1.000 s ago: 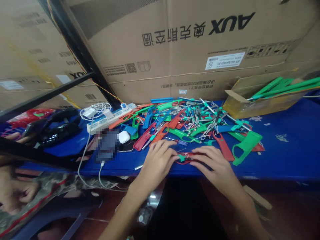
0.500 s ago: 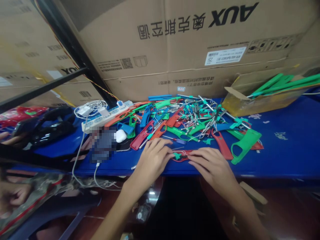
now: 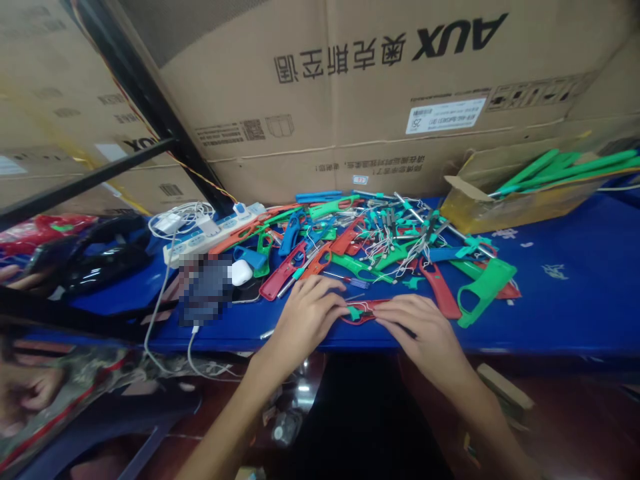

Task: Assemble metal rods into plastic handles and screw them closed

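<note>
My left hand (image 3: 306, 317) and my right hand (image 3: 419, 325) rest on the front edge of a blue table (image 3: 565, 307), fingertips meeting over a red plastic handle piece (image 3: 364, 311) that carries a small teal clip and thin wire. Both hands pinch that piece, the left from its left end, the right from its right end. Just behind lies a heap of red, green, blue and orange plastic handles (image 3: 370, 247) tangled with wire springs.
A white power strip (image 3: 210, 233) with cables, a white earbud case (image 3: 242, 272) and a blurred phone (image 3: 206, 287) lie to the left. A torn carton of green parts (image 3: 525, 200) stands at right. Large cardboard boxes (image 3: 380, 93) wall the back. Another person's hand (image 3: 25, 393) shows at far left.
The view has shifted slightly. My hands stay on the red piece, with the fingers drawn a little closer together over it.
</note>
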Demonstrator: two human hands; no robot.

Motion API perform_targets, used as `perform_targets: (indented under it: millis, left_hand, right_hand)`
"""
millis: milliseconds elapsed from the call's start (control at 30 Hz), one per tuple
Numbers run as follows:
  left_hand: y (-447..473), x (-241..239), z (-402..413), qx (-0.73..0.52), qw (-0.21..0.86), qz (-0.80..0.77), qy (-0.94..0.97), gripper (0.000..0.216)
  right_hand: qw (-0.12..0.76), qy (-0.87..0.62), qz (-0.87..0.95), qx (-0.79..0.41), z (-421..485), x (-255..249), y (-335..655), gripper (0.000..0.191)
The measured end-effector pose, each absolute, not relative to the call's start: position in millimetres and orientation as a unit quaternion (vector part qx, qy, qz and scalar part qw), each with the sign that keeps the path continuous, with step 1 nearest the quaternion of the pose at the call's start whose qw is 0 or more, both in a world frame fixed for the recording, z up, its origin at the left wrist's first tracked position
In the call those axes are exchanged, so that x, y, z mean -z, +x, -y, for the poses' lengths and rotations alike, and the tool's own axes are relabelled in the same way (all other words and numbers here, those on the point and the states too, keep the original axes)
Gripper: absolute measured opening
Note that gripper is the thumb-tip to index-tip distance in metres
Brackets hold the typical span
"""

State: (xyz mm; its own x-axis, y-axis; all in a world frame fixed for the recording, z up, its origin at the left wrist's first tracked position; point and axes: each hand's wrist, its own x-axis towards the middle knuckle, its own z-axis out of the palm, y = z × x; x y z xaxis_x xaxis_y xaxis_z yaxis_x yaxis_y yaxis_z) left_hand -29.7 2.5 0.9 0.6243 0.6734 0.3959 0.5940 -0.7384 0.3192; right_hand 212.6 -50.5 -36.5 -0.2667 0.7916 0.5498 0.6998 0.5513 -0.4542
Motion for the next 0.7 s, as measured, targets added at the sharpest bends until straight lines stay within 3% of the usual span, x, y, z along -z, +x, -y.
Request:
perform_targets:
  millis: [433,700]
  left_hand:
    - [-25,-15,-15,-0.173,0.008,-0.321,0.931,0.017]
    - [-24,-16,-27,-0.184,0.074,-0.295,0.934,0.017]
  right_hand:
    - [0.382,-0.471,0.791,-0.084,51,32,211,0.012]
    - [0.387,-0.469,0.789,-0.089,50,33,213,0.012]
